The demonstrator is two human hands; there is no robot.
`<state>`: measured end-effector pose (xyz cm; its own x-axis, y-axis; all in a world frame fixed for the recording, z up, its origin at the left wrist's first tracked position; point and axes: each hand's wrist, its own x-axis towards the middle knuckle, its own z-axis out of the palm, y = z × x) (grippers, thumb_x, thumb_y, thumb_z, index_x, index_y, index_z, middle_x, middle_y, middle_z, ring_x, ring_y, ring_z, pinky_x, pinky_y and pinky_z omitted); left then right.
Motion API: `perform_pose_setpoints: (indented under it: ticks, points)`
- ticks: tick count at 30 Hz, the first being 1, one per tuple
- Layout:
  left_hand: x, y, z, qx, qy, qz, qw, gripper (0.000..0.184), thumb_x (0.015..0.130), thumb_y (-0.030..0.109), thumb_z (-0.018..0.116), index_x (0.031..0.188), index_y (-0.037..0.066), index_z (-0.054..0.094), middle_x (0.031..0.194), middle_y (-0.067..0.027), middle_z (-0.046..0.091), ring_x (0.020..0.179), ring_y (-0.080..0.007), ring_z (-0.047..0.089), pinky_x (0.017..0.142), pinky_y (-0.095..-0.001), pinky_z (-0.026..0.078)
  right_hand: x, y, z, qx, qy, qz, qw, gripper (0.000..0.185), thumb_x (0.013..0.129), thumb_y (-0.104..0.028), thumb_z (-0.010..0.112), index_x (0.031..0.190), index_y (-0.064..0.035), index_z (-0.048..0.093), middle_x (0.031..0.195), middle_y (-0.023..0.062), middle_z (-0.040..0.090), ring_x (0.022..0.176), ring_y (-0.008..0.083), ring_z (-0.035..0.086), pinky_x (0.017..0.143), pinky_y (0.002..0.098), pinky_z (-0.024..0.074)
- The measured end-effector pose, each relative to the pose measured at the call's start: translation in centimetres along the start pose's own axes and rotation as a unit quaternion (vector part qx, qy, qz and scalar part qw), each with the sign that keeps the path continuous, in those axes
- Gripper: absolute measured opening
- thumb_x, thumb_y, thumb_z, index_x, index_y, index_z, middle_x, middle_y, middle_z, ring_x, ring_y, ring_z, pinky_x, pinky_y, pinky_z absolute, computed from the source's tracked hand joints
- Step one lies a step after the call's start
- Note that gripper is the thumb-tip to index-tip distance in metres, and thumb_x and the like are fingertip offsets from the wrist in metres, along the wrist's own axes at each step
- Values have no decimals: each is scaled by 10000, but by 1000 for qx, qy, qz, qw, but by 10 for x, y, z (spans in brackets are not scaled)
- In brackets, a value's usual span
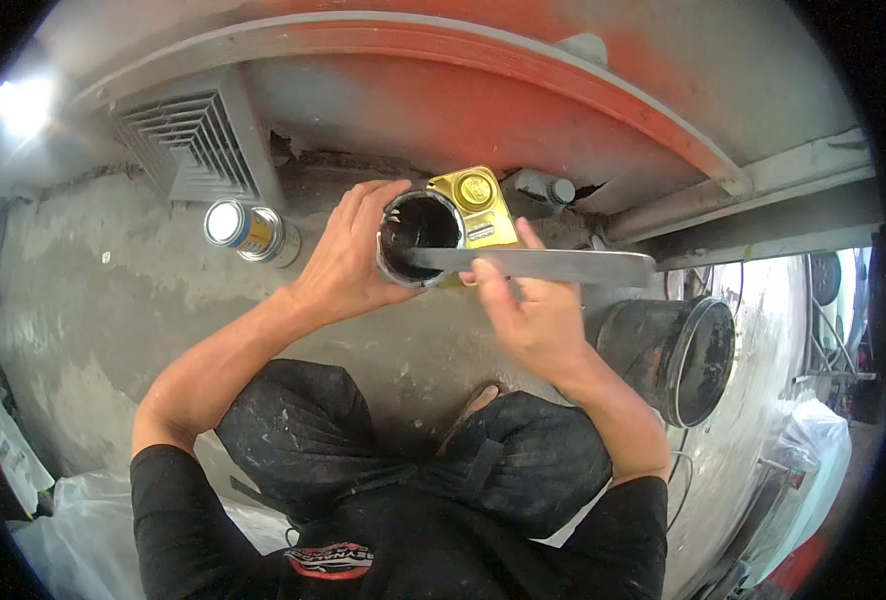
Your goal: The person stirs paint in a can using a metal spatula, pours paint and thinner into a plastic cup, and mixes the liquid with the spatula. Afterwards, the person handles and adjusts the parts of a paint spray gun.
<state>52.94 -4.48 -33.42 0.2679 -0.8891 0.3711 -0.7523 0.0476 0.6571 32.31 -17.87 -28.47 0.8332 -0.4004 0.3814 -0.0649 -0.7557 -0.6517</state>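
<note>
My left hand is wrapped round the side of an open can, tilted so that its dark inside faces me. Pale residue rings the can's rim. In my right hand is a long flat metal stirring stick, gripped between thumb and fingers. One end of the stick reaches into the can's mouth; the other sticks out to the right. Just behind the can stands a yellow rectangular tin with a round cap. How much the can holds is hard to make out in the dark.
Two small cans stand at the left on the concrete floor, below a square vent. A capped bottle lies near the red and grey panel. At the right rests a black bucket on its side; plastic sheeting lies lower left.
</note>
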Motion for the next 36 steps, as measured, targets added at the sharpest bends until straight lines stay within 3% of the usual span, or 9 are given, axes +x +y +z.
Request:
perform_pose_setpoints:
  ticks: [5, 8, 15, 21, 30, 36]
  points:
    - [-2, -6, -1, -54, 38, -107, 992, 1070, 603, 274, 963, 1459, -29, 397, 1381, -210, 508, 1312, -364, 515, 1126, -438, 421, 5, -29, -42, 35, 79, 19, 996, 172, 1022, -124, 602, 995, -8, 726, 925, 96, 769, 924, 184, 737, 1189, 590, 340]
    - [-2, -11, 1, -59, 38, -127, 989, 1069, 618, 305, 961, 1460, -32, 396, 1369, -198, 516, 1310, -341, 521, 1124, -429, 423, 3, -41, -60, 43, 131, -17, 990, 228, 1050, -81, 513, 1035, 63, 689, 891, 148, 750, 903, 181, 710, 1199, 598, 351]
    - [-1, -14, 3, -74, 37, -125, 989, 1084, 616, 315, 968, 1466, -34, 393, 1339, -186, 518, 1299, -322, 525, 1110, -423, 431, 1, -43, -73, 42, 182, -44, 981, 283, 1062, -119, 478, 1043, 78, 679, 844, 177, 736, 887, 194, 707, 1192, 617, 356]
    - [-2, -17, 2, -54, 35, -117, 991, 1104, 616, 341, 962, 1481, -22, 380, 1339, -199, 508, 1289, -350, 522, 1110, -443, 423, 4, -37, -72, 98, 206, -38, 973, 267, 1063, -169, 506, 1009, 43, 659, 846, 151, 745, 882, 186, 715, 1168, 624, 371]
    - [-2, -18, 0, -53, 44, -110, 991, 1105, 618, 350, 959, 1481, -23, 377, 1345, -207, 508, 1288, -365, 524, 1110, -453, 423, 8, -24, -68, 257, 248, 72, 931, 322, 1078, -125, 457, 1034, 95, 689, 881, 208, 750, 953, 261, 730, 1177, 523, 400]
    - [-1, -18, 0, -62, 44, -101, 992, 1086, 624, 337, 955, 1474, -21, 381, 1351, -205, 504, 1301, -357, 515, 1113, -454, 423, 8, -20, -68, 250, 239, 95, 933, 343, 1086, -139, 472, 1009, 98, 708, 900, 194, 758, 967, 233, 725, 1141, 486, 434]
